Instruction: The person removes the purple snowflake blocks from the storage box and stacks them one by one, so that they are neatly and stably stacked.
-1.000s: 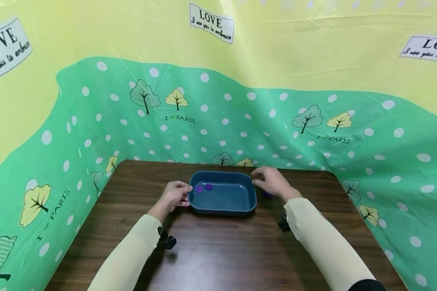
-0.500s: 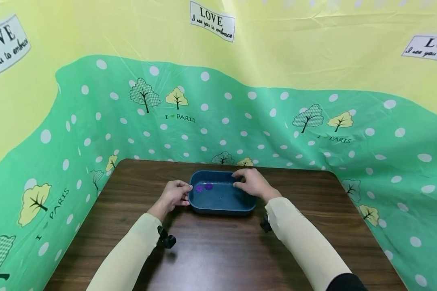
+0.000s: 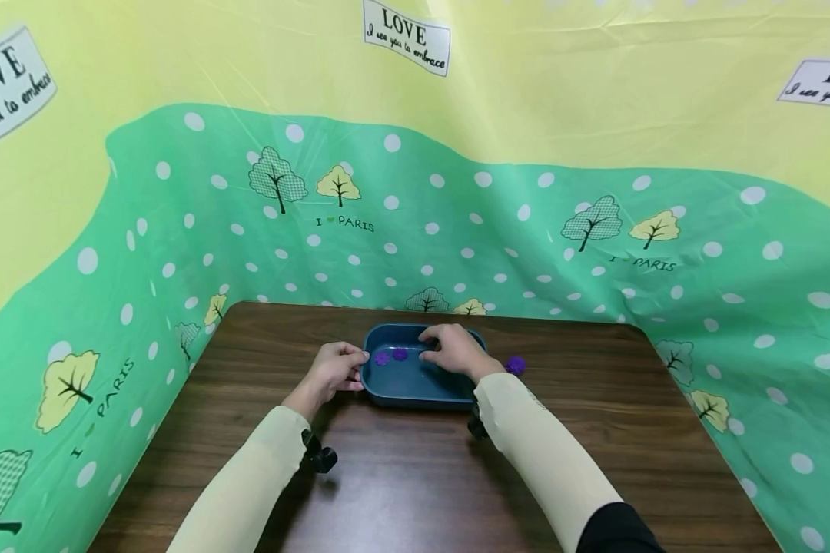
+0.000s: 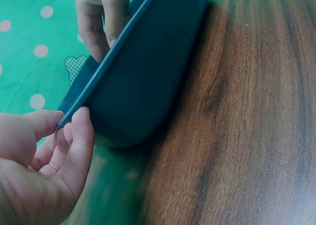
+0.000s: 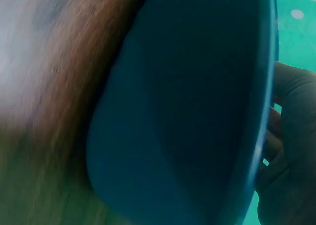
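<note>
A dark blue rectangular tray point(image 3: 418, 393) sits on the wooden table. My left hand point(image 3: 333, 367) pinches its left rim; in the left wrist view the thumb point(image 4: 47, 121) lies over the rim, with fingers against the outer wall. My right hand point(image 3: 455, 352) is over the inside of the tray, thumb and fingers apart, and nothing shows between them. Two small purple pieces, one flower-shaped point(image 3: 382, 359) and one darker point(image 3: 400, 354), lie inside at the left. In the right wrist view the tray wall point(image 5: 173, 111) hides the fingertips.
A purple bumpy ball point(image 3: 516, 365) rests on the table point(image 3: 401, 476) just right of the tray. Behind the table's back edge hangs a green and yellow printed cloth point(image 3: 360, 253), which also runs along both sides.
My right hand has moved left, from beside the tray's right end to over its inside, uncovering the purple ball on the table. My left hand stays on the rim.
</note>
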{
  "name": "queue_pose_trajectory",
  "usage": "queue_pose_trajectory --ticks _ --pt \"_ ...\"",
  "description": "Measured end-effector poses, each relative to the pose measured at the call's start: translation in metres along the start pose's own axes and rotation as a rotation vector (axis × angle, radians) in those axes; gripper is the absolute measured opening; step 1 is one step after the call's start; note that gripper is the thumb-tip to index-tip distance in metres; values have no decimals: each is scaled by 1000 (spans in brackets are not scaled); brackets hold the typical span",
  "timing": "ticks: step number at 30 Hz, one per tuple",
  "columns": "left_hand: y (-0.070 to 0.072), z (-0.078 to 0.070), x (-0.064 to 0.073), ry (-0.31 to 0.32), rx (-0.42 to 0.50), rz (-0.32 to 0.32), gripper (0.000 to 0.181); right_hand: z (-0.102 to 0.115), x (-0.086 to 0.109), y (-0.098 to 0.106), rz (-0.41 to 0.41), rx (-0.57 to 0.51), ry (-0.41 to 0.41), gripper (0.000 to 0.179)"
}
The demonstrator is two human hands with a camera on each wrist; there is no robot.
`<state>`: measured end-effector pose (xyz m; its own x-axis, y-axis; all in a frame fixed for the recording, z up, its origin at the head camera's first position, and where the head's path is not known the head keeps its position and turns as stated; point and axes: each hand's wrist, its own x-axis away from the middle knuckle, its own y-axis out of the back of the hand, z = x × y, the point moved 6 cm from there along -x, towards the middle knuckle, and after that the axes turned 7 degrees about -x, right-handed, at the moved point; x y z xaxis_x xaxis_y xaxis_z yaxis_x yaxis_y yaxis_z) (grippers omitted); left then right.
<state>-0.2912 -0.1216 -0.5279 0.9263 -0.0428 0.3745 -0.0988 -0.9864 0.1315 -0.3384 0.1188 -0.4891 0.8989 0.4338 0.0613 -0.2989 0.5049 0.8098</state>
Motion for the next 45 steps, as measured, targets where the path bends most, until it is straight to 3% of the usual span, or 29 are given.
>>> queue_pose_trajectory --ticks 15,22,34,39,45 --pt "-1 0 2 14 4 15 21 11 -14 -34 83 62 -31 38" --pt "-1 -2 2 13 0 8 20 13 -18 -38 113 84 -26 40" --pt "1 -1 0 25 0 5 19 20 -25 -44 153 212 31 37" --pt "2 0 0 19 -5 -1 20 18 -24 -45 141 197 21 31" --pt "1 0 0 13 -1 -2 18 17 -24 -46 116 177 5 13"
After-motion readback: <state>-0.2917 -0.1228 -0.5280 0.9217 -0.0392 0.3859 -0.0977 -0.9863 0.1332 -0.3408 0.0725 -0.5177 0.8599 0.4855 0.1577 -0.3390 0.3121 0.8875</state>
